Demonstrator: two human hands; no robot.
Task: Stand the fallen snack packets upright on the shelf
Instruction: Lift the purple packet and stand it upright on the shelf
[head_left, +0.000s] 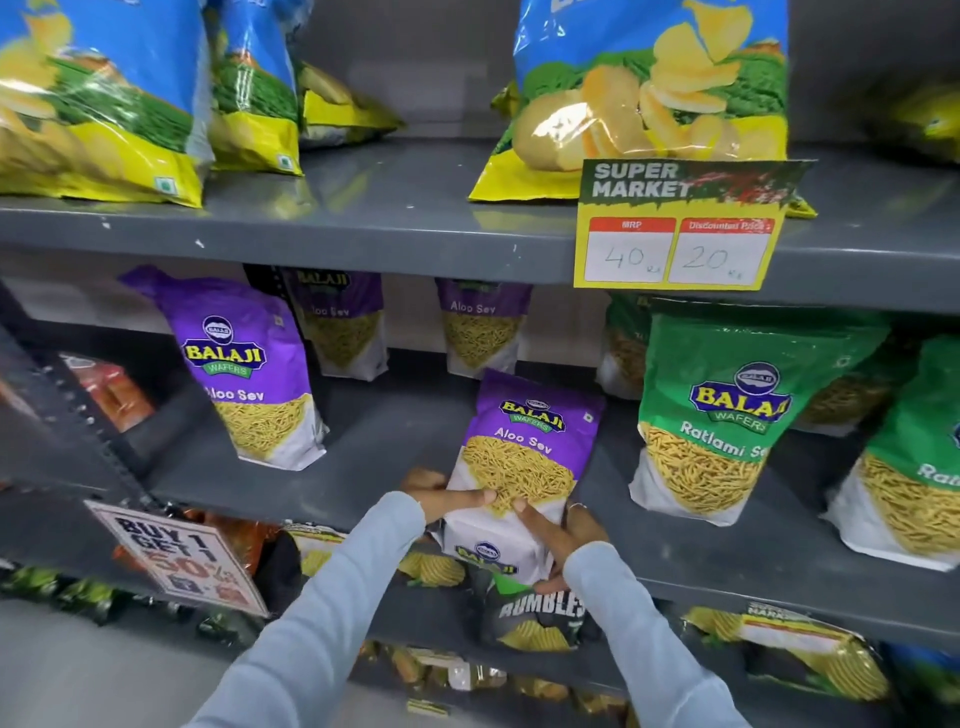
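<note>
A purple Aloo Sev packet (524, 447) leans back at the front edge of the grey middle shelf (395, 457), its white base hanging over the edge. My left hand (447, 493) grips its lower left side. My right hand (561, 535) holds its lower right side and base. Another purple Aloo Sev packet (249, 369) stands upright to the left, and two more Aloo Sev packets (343, 322) (480, 322) stand at the back of the shelf. Green Ratlami Sev packets (722, 415) stand upright to the right.
Blue and yellow chip bags (654, 88) (98, 98) stand on the upper shelf, with a yellow price tag (680, 228) clipped to its edge. A "Buy 1 Get 1" sign (182, 561) hangs at lower left. Dark chip packets (535, 618) fill the shelf below.
</note>
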